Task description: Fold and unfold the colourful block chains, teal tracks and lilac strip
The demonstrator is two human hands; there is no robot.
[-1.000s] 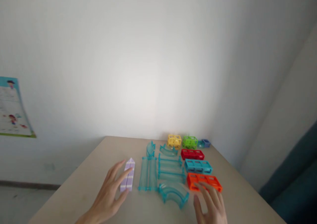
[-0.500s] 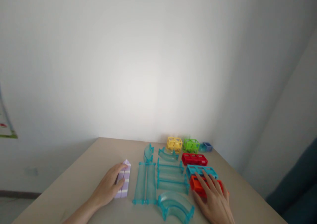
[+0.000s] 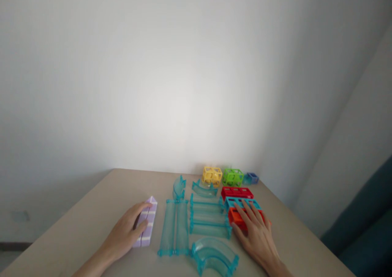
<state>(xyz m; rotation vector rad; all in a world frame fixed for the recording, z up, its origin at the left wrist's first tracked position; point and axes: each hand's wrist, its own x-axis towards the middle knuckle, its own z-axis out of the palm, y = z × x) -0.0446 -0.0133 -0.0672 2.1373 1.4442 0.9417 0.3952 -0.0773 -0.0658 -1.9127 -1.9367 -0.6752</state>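
My left hand is closed around a purple-and-white striped block piece with a pointed far end, which lies on the table. Its thumb presses on top while the fingers reach over the far left side. With fingers spread, my right hand rests flat over an orange openwork block, its thumb at the near left corner. Those fingertips reach onto a light-blue openwork block just behind. Beyond that sits a red openwork block, against the light-blue one. My palm hides part of the orange block.
Between my hands lie clear teal straight tracks, crosswise tracks and a curved track. Farther back are smaller curved pieces, yellow, green and blue blocks. The table meets a white wall.
The orange and light-blue blocks under my right hand have shifted away from me, closing the gap to the red block. My left hand keeps its hold. The view has turned slightly right.
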